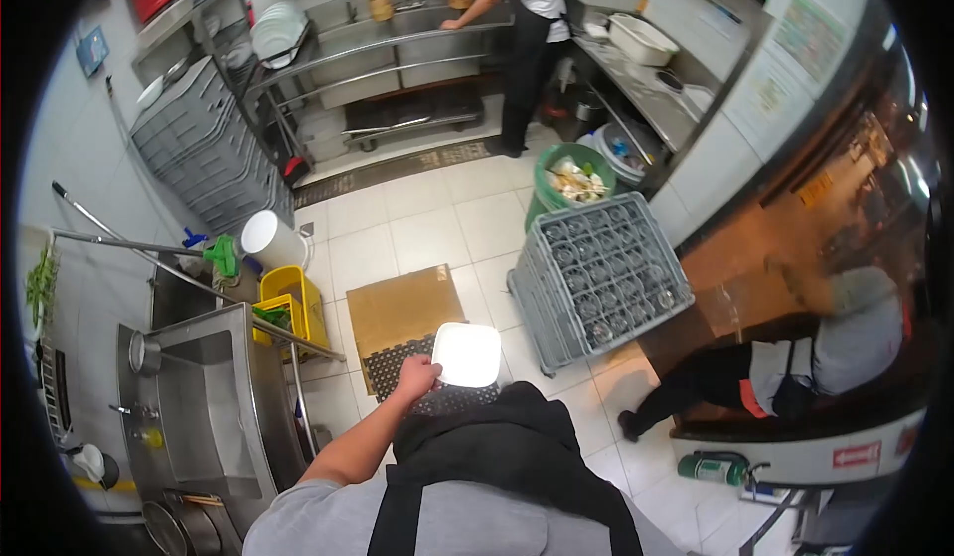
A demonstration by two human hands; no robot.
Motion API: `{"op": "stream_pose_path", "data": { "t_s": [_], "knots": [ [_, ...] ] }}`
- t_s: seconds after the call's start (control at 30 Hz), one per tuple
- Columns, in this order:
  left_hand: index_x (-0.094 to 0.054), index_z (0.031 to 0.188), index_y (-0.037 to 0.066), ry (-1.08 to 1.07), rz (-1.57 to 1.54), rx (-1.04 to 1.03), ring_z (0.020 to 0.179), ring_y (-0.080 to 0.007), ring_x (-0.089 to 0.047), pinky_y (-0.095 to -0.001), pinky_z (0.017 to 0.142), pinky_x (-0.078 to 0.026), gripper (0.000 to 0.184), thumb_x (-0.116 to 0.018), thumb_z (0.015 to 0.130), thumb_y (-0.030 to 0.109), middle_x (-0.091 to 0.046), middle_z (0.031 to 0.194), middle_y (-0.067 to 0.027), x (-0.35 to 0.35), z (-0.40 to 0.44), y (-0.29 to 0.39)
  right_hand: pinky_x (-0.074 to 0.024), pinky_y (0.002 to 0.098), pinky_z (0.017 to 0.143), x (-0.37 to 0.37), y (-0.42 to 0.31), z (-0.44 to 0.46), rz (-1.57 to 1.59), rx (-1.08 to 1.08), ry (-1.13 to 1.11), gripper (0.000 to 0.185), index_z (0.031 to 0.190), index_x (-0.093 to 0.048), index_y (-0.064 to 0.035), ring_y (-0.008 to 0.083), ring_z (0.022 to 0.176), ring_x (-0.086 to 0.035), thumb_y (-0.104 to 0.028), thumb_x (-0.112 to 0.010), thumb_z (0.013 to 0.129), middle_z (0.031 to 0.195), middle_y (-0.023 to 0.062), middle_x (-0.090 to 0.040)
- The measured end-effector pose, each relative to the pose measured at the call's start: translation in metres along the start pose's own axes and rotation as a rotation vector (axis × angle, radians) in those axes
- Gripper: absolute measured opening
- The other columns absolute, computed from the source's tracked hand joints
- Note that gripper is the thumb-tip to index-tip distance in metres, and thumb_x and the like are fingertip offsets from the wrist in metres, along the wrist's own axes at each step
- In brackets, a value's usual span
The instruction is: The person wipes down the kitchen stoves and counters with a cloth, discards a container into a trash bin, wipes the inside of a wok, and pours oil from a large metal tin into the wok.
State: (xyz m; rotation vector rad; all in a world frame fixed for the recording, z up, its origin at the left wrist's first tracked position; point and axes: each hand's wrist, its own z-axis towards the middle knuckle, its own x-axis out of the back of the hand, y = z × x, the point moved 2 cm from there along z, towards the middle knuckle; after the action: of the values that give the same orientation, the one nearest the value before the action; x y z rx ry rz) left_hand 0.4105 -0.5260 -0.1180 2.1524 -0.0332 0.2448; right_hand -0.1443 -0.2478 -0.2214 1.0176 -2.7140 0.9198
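Note:
My left hand (419, 373) is closed on the near left edge of a white square plate (467, 353) with rounded corners. The plate is held out in front of my dark apron (487, 435), above a black perforated mat (402, 365) and a flat piece of cardboard (402, 303). Its upper face looks bare and bright. My right hand does not show anywhere in the view.
A steel sink (214, 397) is at my left, with a yellow mop bucket (298, 303) beyond it. A grey rack of glasses (611, 278) stands right of centre, before a green bin (571, 183). One person (532, 49) stands at the far counter, another (795, 357) at right.

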Motion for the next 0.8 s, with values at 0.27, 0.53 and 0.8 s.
{"op": "stream_pose_path", "data": {
  "t_s": [0.27,0.53,0.8],
  "knots": [
    [-0.067,0.082,-0.007,0.082,-0.107,-0.050,0.053,-0.0183,-0.063,-0.0321,0.048,-0.052,0.012,-0.062,0.083,0.004,-0.066,0.068,-0.0119,0.034,0.153,0.070,-0.0572,0.0324,0.067,0.058,-0.073,0.176,0.320,-0.429,0.000,0.019,0.087,-0.076,-0.0015,0.0193,0.073,-0.071,-0.017,-0.065,0.089,0.084,0.0092,-0.074],
    [-0.065,0.077,-0.008,0.087,0.101,-0.096,0.051,-0.0196,-0.060,-0.0348,0.045,-0.047,0.013,-0.065,0.081,0.004,-0.063,0.064,-0.0134,0.042,0.340,0.219,-0.0551,0.0356,0.064,0.142,-0.342,0.364,0.041,0.031,0.002,0.021,0.090,-0.078,-0.0058,0.0195,0.068,-0.069,-0.023,-0.067,0.086,0.082,0.0089,-0.074],
    [-0.062,0.075,-0.007,-0.080,0.226,-0.285,0.059,-0.0219,-0.067,-0.0357,0.052,-0.055,0.013,-0.061,0.082,0.004,-0.064,0.069,-0.0147,-0.084,0.504,0.393,-0.0530,0.0318,0.072,0.232,-0.516,0.327,0.350,0.277,0.409,0.025,0.094,-0.075,0.0016,0.0161,0.077,-0.068,-0.019,-0.063,0.089,0.085,0.0093,-0.074]
  ]
}}
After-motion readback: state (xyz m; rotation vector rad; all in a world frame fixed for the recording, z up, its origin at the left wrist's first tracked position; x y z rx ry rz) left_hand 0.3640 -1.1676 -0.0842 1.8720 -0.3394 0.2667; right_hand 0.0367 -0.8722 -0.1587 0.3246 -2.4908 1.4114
